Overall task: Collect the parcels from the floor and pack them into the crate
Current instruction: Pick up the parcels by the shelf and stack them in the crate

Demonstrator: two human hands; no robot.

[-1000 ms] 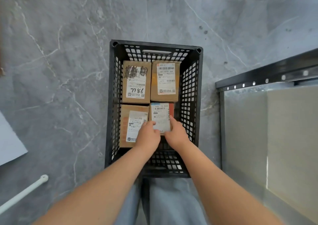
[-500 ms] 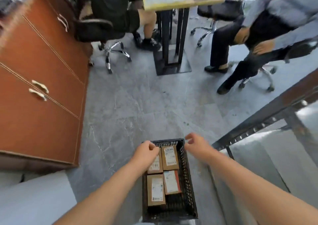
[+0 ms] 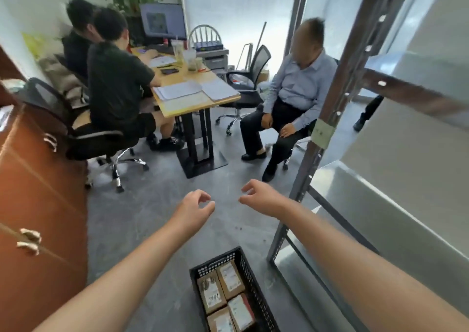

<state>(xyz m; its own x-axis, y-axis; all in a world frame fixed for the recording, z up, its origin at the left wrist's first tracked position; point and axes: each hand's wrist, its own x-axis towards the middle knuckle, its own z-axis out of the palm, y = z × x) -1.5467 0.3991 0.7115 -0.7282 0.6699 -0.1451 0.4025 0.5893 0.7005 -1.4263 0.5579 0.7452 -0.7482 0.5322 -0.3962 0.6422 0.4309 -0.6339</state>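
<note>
- Left hand [image 3: 194,208] and right hand [image 3: 261,196] hang in the air, fingers loosely curled, empty (nothing pinched).
- Black crate [image 3: 250,276] sits below them on the floor, four parcels [image 3: 229,279] inside.

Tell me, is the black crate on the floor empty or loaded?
Loaded: four labelled cardboard parcels lie flat inside the crate; its near end is cut off.
</note>
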